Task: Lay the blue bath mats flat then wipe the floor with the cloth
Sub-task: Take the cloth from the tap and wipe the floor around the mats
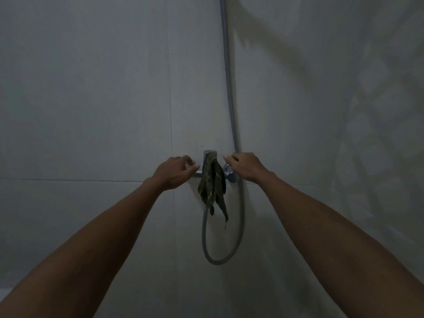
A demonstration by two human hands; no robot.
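Observation:
A dark green cloth (213, 187) hangs draped over a chrome shower mixer tap (210, 154) on the tiled wall. My left hand (175, 172) is just left of the cloth, fingers loosely curled near the tap's left end, holding nothing. My right hand (243, 165) hovers just right of the cloth above the tap's right knob (229, 174), fingers loosely bent and empty. Neither hand touches the cloth. No blue bath mat is in view, and the floor is out of frame.
A grey shower hose (229, 88) runs down the wall corner and loops below the tap. Pale tiled walls fill the frame; the right wall carries patterned shadows. The light is dim.

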